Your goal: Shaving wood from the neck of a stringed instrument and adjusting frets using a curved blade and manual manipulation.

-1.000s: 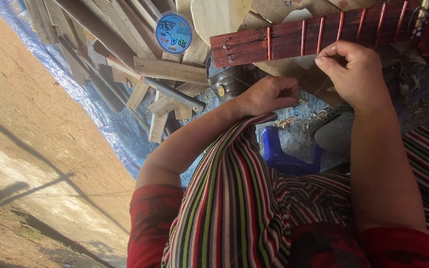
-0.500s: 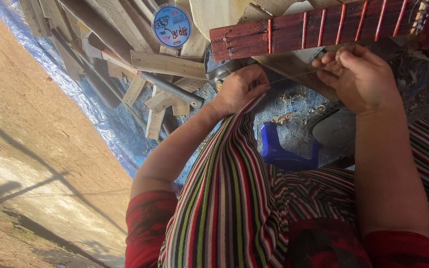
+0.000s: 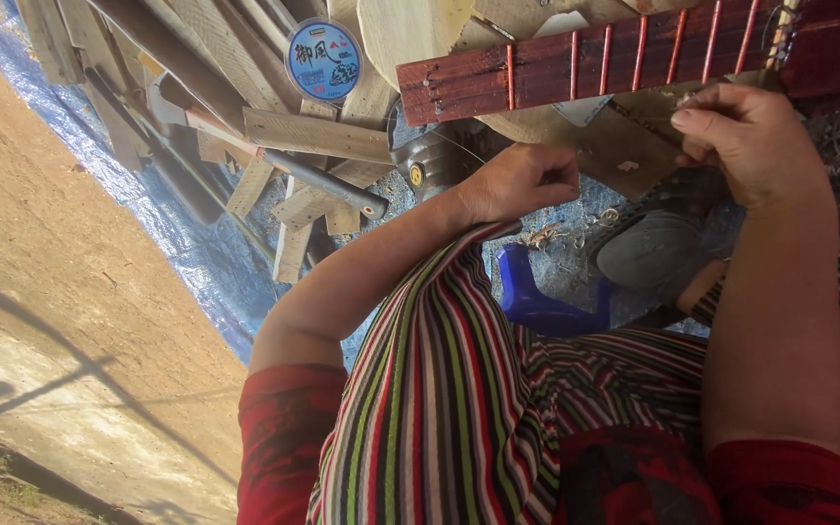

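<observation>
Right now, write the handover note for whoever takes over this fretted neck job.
Left hand: closed in a pinch on a thin line, below the fretted neck.
Right hand: fingers pinched at the neck's lower edge; what they grip is hidden.
Blue spool lies on the wood scraps nearby.
Done: frets sit on the neck.
Left: no line shows stretched along it.

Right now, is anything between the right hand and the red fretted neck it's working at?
Nothing visible. The right hand lies against the lower edge of the red fretted neck, fingers pinched there. The left hand is closed lower down, apart from the neck.
</observation>
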